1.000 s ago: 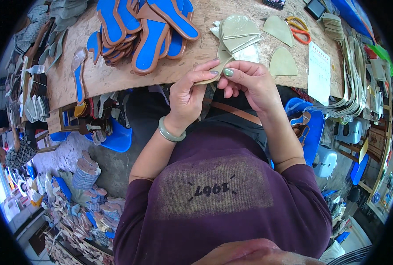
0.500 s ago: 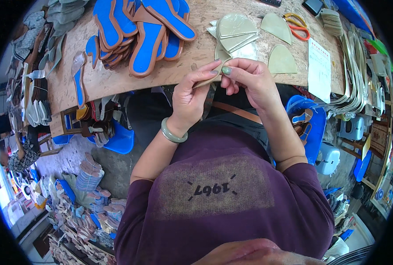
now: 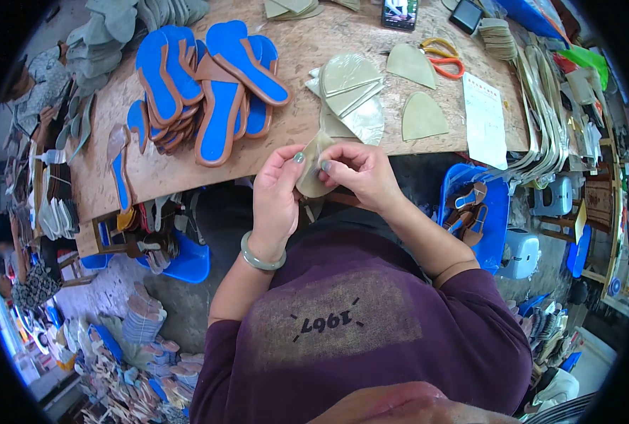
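Observation:
Both my hands meet at the near edge of a wooden worktable [image 3: 286, 145]. My left hand [image 3: 275, 194] and my right hand [image 3: 360, 173] together pinch one pale olive, rounded-triangle shoe piece [image 3: 313, 169] between thumbs and fingertips, just in front of my chest. A green bangle [image 3: 260, 256] sits on my left wrist. Right behind my hands lies a small stack of similar pale pieces [image 3: 350, 95], fanned out on the table. Two more single pieces [image 3: 422, 116] lie to the right of the stack.
A pile of blue-and-brown insoles [image 3: 215, 92] covers the table's left half. Orange-handled scissors [image 3: 447, 58], a phone [image 3: 399, 13] and a white paper sheet [image 3: 485, 120] lie at the right. Blue bins [image 3: 480, 212] stand below the table; shoe parts litter the floor at lower left.
My hands have kept working the same pale piece at the table edge, with the fingers shifting slightly on it. Nothing else has moved.

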Motion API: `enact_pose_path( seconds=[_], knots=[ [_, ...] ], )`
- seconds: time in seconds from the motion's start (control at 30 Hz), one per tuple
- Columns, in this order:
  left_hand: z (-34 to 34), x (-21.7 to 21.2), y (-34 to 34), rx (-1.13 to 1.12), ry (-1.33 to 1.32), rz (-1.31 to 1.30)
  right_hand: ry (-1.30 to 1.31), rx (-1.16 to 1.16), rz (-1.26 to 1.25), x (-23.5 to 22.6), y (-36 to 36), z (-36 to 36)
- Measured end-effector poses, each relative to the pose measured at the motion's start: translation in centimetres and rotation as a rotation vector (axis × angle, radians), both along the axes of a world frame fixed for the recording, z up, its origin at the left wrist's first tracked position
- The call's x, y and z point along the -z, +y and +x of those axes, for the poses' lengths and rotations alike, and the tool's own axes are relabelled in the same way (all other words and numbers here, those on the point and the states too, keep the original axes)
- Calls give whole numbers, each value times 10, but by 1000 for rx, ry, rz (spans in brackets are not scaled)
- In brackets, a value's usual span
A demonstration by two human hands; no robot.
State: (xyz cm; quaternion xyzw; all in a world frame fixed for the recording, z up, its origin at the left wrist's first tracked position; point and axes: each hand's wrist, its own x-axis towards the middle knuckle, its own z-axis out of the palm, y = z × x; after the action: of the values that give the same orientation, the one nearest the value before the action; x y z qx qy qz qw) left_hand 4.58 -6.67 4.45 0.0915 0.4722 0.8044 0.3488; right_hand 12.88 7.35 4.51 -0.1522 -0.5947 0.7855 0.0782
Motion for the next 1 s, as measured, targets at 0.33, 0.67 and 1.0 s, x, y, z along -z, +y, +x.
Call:
enact_pose_path(
  seconds=[0.33, 0.67, 1.0],
  knots=[
    [16, -3, -1, -32, 1009, -345, 61, -34, -10, 13, 1, 5],
    [-29, -24, -56, -174, 1042, -631, -6, -4, 627, 11, 32, 62],
    [-16, -31, -40, 110, 1025, -597, -386, 94, 1146, 16, 80, 103]
  ],
)
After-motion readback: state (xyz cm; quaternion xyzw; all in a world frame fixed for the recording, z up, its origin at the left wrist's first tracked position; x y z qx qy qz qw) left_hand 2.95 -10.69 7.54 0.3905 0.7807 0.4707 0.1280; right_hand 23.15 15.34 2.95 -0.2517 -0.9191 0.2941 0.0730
